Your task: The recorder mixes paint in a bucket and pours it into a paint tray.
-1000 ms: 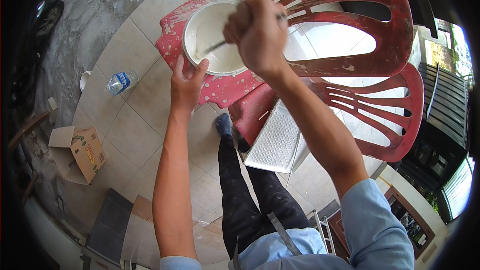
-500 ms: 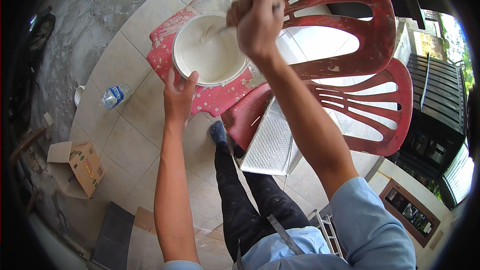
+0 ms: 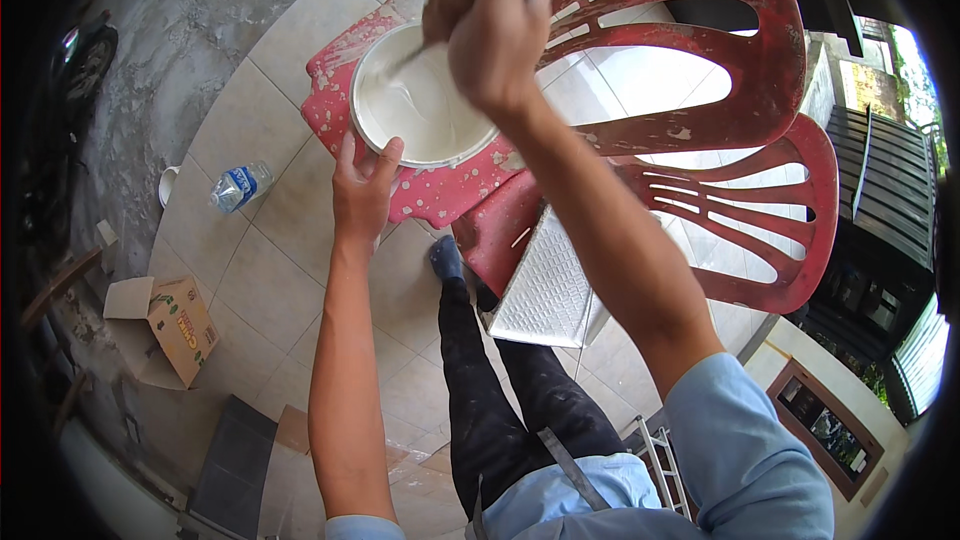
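A white bucket (image 3: 440, 162) of thick white paint (image 3: 425, 110) rests on the seat of a paint-spattered red plastic chair (image 3: 440, 194). My left hand (image 3: 362, 188) steadies it from the near left side, thumb up by the rim and fingers against the wall. Above the far right part of the bucket, my right hand (image 3: 497, 40) is closed in a fist around a thin stirring tool (image 3: 405, 62). The tool slants down into the paint near the left inner wall, its lower end hidden. Motion blurs the right fist slightly.
A second red chair (image 3: 790, 270) carries a white-coated paint tray (image 3: 545, 285). On the tiled floor to the left are a plastic bottle (image 3: 240, 187), a white cup (image 3: 168, 186) and an open cardboard box (image 3: 180, 330). A metal ladder (image 3: 662, 460) stands near my right side.
My right hand has swung left and away from me, carrying the stirring tool toward the left inner side of the bucket. The left hand keeps its hold. The view has shifted slightly.
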`<action>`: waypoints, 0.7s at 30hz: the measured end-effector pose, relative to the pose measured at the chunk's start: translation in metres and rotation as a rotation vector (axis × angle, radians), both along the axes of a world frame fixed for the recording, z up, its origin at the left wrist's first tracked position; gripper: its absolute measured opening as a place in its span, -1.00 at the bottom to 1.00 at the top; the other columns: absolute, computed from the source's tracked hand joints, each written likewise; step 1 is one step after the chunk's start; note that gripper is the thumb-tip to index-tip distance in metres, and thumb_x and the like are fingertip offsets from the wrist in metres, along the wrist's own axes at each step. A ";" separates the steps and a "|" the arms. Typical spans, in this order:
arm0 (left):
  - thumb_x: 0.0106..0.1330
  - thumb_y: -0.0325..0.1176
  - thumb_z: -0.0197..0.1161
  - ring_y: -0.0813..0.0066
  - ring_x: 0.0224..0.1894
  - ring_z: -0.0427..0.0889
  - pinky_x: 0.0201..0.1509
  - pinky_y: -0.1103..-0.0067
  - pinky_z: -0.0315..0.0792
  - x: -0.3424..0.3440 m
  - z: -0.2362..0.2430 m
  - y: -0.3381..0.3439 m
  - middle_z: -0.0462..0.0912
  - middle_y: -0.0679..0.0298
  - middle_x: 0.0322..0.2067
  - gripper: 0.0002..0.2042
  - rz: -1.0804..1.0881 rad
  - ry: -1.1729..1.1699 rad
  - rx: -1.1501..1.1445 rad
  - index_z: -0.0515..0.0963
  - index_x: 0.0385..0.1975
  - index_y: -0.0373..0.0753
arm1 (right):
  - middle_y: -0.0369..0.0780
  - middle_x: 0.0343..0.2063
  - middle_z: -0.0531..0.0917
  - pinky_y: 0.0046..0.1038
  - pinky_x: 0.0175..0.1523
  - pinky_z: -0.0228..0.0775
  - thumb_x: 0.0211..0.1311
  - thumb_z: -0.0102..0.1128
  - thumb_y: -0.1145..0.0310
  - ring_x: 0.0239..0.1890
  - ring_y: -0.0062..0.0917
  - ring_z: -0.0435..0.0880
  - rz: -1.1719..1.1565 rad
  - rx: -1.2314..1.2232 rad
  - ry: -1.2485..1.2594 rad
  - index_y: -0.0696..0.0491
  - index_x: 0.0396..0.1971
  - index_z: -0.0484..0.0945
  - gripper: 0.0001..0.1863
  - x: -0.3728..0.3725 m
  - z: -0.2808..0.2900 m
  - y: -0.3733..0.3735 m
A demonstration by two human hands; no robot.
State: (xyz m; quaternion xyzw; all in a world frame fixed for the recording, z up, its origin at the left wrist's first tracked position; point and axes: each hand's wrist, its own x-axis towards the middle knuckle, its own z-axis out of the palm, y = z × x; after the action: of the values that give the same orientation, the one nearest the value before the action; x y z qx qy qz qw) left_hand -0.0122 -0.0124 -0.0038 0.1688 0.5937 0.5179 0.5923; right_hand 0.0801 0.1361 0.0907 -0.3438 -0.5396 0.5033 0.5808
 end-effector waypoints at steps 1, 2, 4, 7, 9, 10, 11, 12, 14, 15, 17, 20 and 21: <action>0.29 -0.30 0.27 0.38 0.15 0.46 0.14 0.53 0.41 0.001 0.002 0.001 0.42 0.07 0.15 -0.30 0.002 -0.001 0.002 0.06 0.34 -0.34 | -0.32 -0.89 0.14 -0.45 -0.65 -0.05 0.42 -0.23 0.26 -0.83 -0.60 0.08 0.192 -0.148 0.104 0.03 -0.85 0.09 -0.46 0.007 -0.009 -0.024; 0.28 -0.30 0.27 0.37 0.16 0.45 0.15 0.52 0.41 0.001 0.001 -0.001 0.41 0.06 0.16 -0.30 0.007 0.001 -0.036 0.06 0.34 -0.35 | -0.35 -0.87 0.07 -0.45 -0.66 -0.06 0.43 -0.25 0.24 -0.82 -0.61 0.02 0.252 -0.249 0.177 0.01 -0.82 0.05 -0.47 0.018 -0.013 -0.042; 0.28 -0.30 0.27 0.36 0.18 0.44 0.16 0.52 0.40 0.000 0.000 0.000 0.40 0.06 0.17 -0.29 0.027 0.012 -0.075 0.06 0.35 -0.35 | -0.38 -0.88 0.04 -0.43 -0.69 -0.16 0.42 -0.27 0.23 -0.83 -0.61 -0.08 0.316 -0.399 0.099 -0.05 -0.82 0.02 -0.49 0.057 0.004 -0.038; 0.26 -0.29 0.30 0.32 0.21 0.42 0.20 0.51 0.39 0.001 -0.015 0.000 0.35 0.03 0.22 -0.26 0.005 0.121 0.027 0.05 0.35 -0.38 | -0.34 -0.90 0.01 -0.43 -0.69 -0.14 0.42 -0.31 0.21 -0.86 -0.57 -0.09 0.191 -0.275 -0.079 -0.08 -0.81 0.01 -0.50 0.082 0.025 0.008; 0.26 -0.29 0.30 0.31 0.21 0.42 0.21 0.51 0.38 0.002 -0.012 0.001 0.35 0.02 0.22 -0.26 0.011 0.101 0.027 0.05 0.34 -0.39 | -0.35 -0.89 0.00 -0.47 -0.67 -0.10 0.41 -0.32 0.26 -0.84 -0.60 -0.03 0.278 -0.204 -0.109 -0.04 -0.78 -0.01 -0.53 0.090 0.048 0.055; 0.26 -0.29 0.30 0.31 0.22 0.42 0.22 0.51 0.38 0.002 -0.011 0.001 0.35 0.01 0.21 -0.26 0.011 0.092 0.032 0.05 0.34 -0.41 | -0.40 -0.86 0.13 -0.53 -0.71 -0.10 0.37 -0.13 0.19 -0.85 -0.68 0.03 0.200 -0.225 0.053 -0.09 -0.78 0.12 -0.54 0.068 0.061 0.062; 0.26 -0.29 0.30 0.31 0.22 0.42 0.22 0.51 0.38 0.002 -0.010 0.002 0.35 0.01 0.21 -0.26 0.009 0.089 0.035 0.05 0.34 -0.41 | -0.40 -0.86 0.11 -0.53 -0.71 -0.11 0.38 -0.14 0.18 -0.85 -0.67 0.02 0.175 -0.144 0.066 -0.09 -0.78 0.11 -0.53 0.054 0.061 0.068; 0.25 -0.30 0.30 0.31 0.22 0.42 0.22 0.51 0.38 0.001 -0.011 0.002 0.35 0.00 0.21 -0.27 0.013 0.071 0.033 0.06 0.34 -0.41 | -0.40 -0.86 0.10 -0.52 -0.71 -0.12 0.39 -0.16 0.18 -0.85 -0.67 0.01 0.149 -0.063 0.081 -0.10 -0.78 0.10 -0.53 0.041 0.059 0.069; 0.25 -0.31 0.30 0.31 0.22 0.42 0.22 0.51 0.38 -0.002 -0.011 0.000 0.35 0.00 0.21 -0.27 0.016 0.058 0.032 0.06 0.33 -0.42 | -0.40 -0.87 0.08 -0.52 -0.71 -0.14 0.40 -0.20 0.16 -0.85 -0.67 -0.02 0.097 -0.066 0.110 -0.11 -0.78 0.07 -0.52 0.019 0.032 0.046; 0.26 -0.31 0.30 0.31 0.21 0.42 0.22 0.51 0.38 -0.002 -0.011 -0.001 0.35 -0.01 0.21 -0.27 0.008 0.075 0.007 0.05 0.33 -0.42 | -0.39 -0.87 0.04 -0.49 -0.69 -0.13 0.41 -0.28 0.21 -0.84 -0.65 -0.04 0.086 -0.015 0.043 -0.07 -0.77 0.02 -0.53 0.015 0.011 0.026; 0.26 -0.31 0.30 0.31 0.21 0.43 0.22 0.51 0.38 -0.002 -0.014 -0.001 0.35 -0.01 0.21 -0.27 0.005 0.095 -0.018 0.05 0.33 -0.42 | -0.35 -0.89 0.07 -0.49 -0.67 -0.06 0.42 -0.31 0.26 -0.82 -0.64 0.03 0.123 -0.108 0.032 -0.03 -0.81 0.05 -0.50 0.025 -0.011 -0.016; 0.26 -0.30 0.29 0.30 0.21 0.43 0.21 0.50 0.39 -0.001 -0.017 -0.003 0.35 -0.01 0.21 -0.27 0.010 0.089 0.034 0.05 0.34 -0.42 | -0.36 -0.89 0.08 -0.50 -0.67 -0.04 0.39 -0.21 0.24 -0.81 -0.65 0.05 0.240 -0.443 0.125 -0.04 -0.84 0.06 -0.48 0.069 0.004 -0.029; 0.26 -0.29 0.29 0.29 0.21 0.43 0.20 0.50 0.41 0.000 -0.015 -0.002 0.35 -0.01 0.21 -0.27 0.018 0.100 0.040 0.05 0.33 -0.42 | -0.36 -0.88 0.08 -0.49 -0.68 -0.05 0.38 -0.20 0.23 -0.81 -0.64 0.04 0.303 -0.438 0.126 -0.04 -0.83 0.06 -0.49 0.084 0.011 -0.020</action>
State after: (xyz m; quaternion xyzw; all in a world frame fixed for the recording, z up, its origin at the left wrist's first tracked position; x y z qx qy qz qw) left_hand -0.0124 -0.0142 -0.0187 0.2009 0.6136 0.5260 0.5536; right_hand 0.1645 0.1163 0.1018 -0.3445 -0.4262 0.7095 0.4429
